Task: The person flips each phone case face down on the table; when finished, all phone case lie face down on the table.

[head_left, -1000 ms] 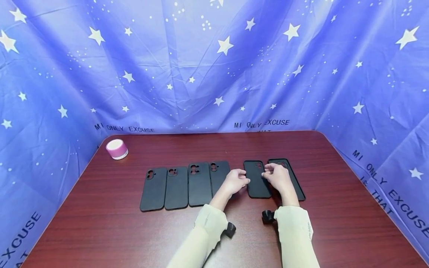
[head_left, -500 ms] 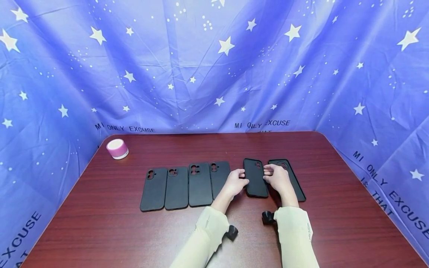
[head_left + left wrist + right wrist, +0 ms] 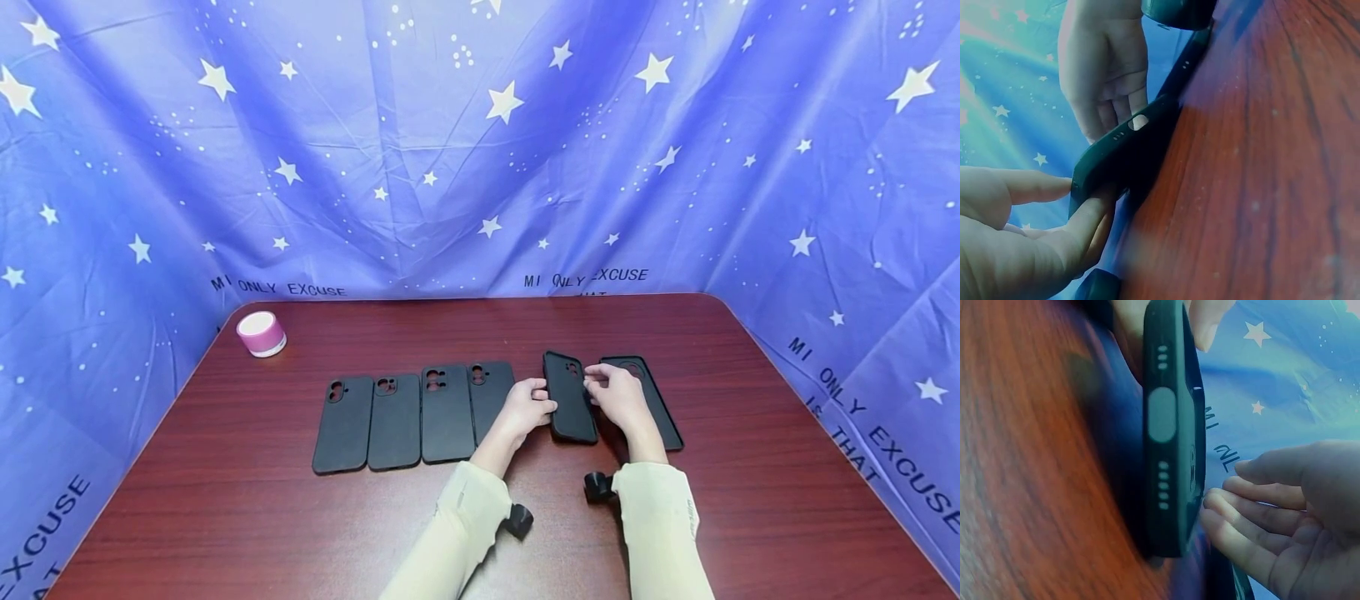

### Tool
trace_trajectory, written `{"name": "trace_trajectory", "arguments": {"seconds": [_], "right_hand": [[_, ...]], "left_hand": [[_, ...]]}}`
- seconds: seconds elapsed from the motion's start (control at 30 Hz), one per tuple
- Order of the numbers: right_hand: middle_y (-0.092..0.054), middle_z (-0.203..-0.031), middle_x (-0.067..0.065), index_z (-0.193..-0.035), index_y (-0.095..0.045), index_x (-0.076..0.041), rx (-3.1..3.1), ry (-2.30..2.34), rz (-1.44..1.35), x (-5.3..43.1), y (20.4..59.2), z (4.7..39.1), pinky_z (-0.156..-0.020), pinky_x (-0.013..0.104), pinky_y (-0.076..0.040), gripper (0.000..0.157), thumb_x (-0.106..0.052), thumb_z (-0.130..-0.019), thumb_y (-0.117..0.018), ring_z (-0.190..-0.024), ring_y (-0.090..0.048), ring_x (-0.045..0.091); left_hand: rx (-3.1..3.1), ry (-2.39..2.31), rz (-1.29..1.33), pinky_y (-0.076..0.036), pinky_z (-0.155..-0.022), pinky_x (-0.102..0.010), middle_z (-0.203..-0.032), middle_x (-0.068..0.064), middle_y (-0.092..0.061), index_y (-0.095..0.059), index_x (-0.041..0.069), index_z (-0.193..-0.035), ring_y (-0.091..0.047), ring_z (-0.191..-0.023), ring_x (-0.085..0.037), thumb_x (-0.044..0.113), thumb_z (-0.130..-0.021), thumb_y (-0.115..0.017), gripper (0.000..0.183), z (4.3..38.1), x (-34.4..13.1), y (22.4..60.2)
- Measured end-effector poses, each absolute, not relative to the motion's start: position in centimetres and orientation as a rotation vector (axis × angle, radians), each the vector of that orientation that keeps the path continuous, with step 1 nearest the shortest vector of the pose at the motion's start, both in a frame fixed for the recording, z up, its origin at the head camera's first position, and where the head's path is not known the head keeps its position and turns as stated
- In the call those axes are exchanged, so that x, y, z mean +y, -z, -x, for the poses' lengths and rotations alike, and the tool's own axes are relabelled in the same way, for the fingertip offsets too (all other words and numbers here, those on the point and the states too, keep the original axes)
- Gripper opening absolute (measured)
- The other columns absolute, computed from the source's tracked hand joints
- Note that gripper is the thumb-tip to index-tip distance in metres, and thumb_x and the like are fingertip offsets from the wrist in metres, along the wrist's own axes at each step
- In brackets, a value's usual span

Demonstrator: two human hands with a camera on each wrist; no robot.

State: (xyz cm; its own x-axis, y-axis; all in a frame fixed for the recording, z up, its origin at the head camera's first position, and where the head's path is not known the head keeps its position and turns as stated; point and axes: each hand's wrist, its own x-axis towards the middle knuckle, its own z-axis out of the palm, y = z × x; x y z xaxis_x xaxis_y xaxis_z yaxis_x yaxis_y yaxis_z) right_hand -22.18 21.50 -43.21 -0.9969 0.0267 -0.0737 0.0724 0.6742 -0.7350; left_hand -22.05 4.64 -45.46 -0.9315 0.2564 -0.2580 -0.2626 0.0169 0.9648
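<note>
A black phone case (image 3: 572, 404) is tilted, its inner side up and its left side raised off the table. My left hand (image 3: 527, 406) pinches its left edge, thumb on the inner side and fingers underneath, as the left wrist view (image 3: 1041, 231) of the hand also shows. At the opposite edge is my right hand (image 3: 621, 396), fingers loosely bent and thumb apart. In the right wrist view, the fingertips (image 3: 1213, 503) come right up to the case's rim. Another black phone case (image 3: 663, 417) lies inner side up, partly hidden under the right hand.
Several black phone cases (image 3: 396, 421) lie backs up in a row to the left; the left hand overlaps the nearest one (image 3: 491, 387). A pink and white round tub (image 3: 262, 334) stands at the far left corner. A starry blue curtain (image 3: 420, 150) encloses the table (image 3: 247, 500).
The pinched phone case has gone from lying flat to tilted, its left side rising. The left hand has closed on that edge, while the right hand has shifted only slightly.
</note>
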Motion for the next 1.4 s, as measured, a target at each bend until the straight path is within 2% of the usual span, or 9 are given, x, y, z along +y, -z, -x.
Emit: {"name": "trace_trajectory", "arguments": {"seconds": [0.17, 0.43, 0.67, 0.87, 1.07, 1.4], "right_hand": [[-0.067, -0.114, 0.024, -0.129, -0.058, 0.001, 2.832, 1.202, -0.082, 21.3, 43.0, 22.2, -0.073, 0.034, -0.059, 0.034, -0.015, -0.1, -0.05, -0.087, -0.071, 0.027], [-0.063, -0.123, 0.027, -0.129, -0.057, 0.001, 2.748, 1.217, -0.05, 20.9, 42.7, 22.1, -0.079, 0.036, -0.06, 0.037, -0.02, -0.101, -0.05, -0.093, -0.072, 0.029], [-0.061, -0.125, 0.028, -0.133, -0.052, 0.004, 2.596, 1.389, -0.052, 20.8, 42.4, 22.2, -0.086, 0.036, -0.058, 0.046, -0.029, -0.102, -0.048, -0.106, -0.068, 0.032], [-0.061, -0.127, 0.026, -0.136, -0.051, 0.002, 2.561, 1.414, -0.068, 20.4, 42.3, 22.2, -0.089, 0.036, -0.057, 0.055, -0.04, -0.101, -0.047, -0.112, -0.065, 0.03], [-0.059, -0.131, 0.023, -0.136, -0.052, 0.0, 2.552, 1.401, -0.076, 20.2, 42.3, 22.4, -0.091, 0.037, -0.056, 0.061, -0.048, -0.098, -0.048, -0.113, -0.064, 0.026], [-0.051, -0.14, 0.024, -0.139, -0.049, -0.001, 2.489, 1.419, -0.051, 20.4, 42.1, 22.3, -0.095, 0.04, -0.055, 0.058, -0.044, -0.099, -0.048, -0.114, -0.064, 0.03]], "left_hand": [[1.88, -2.015, 0.008, -0.053, -0.096, -0.043, -0.129, -0.029, -0.053, -0.043, -0.011, -0.138, -0.06, -0.117, -0.036, -0.007, -0.091, -0.054, 0.048, 22.0, 4.5, 45.4], [1.825, -2.065, -0.02, -0.054, -0.095, -0.042, -0.121, -0.024, -0.055, -0.046, -0.011, -0.134, -0.063, -0.108, -0.028, -0.005, -0.091, -0.055, 0.044, 22.0, 4.5, 45.5], [1.756, -2.14, -0.104, -0.057, -0.091, -0.038, -0.119, -0.024, -0.06, -0.05, -0.009, -0.129, -0.065, -0.099, -0.021, -0.005, -0.093, -0.052, 0.037, 22.0, 4.5, 45.3], [1.746, -2.167, -0.136, -0.058, -0.087, -0.035, -0.12, -0.025, -0.06, -0.05, -0.008, -0.129, -0.065, -0.093, -0.016, -0.006, -0.092, -0.053, 0.037, 22.0, 4.5, 45.3], [1.709, -2.198, -0.137, -0.057, -0.09, -0.038, -0.119, -0.024, -0.06, -0.049, -0.01, -0.129, -0.062, -0.084, -0.011, -0.006, -0.091, -0.053, 0.038, 22.0, 4.7, 45.2], [1.705, -2.189, -0.149, -0.056, -0.093, -0.039, -0.12, -0.023, -0.058, -0.05, -0.009, -0.129, -0.062, -0.086, -0.011, -0.006, -0.092, -0.053, 0.037, 22.1, 4.7, 45.2]]}}
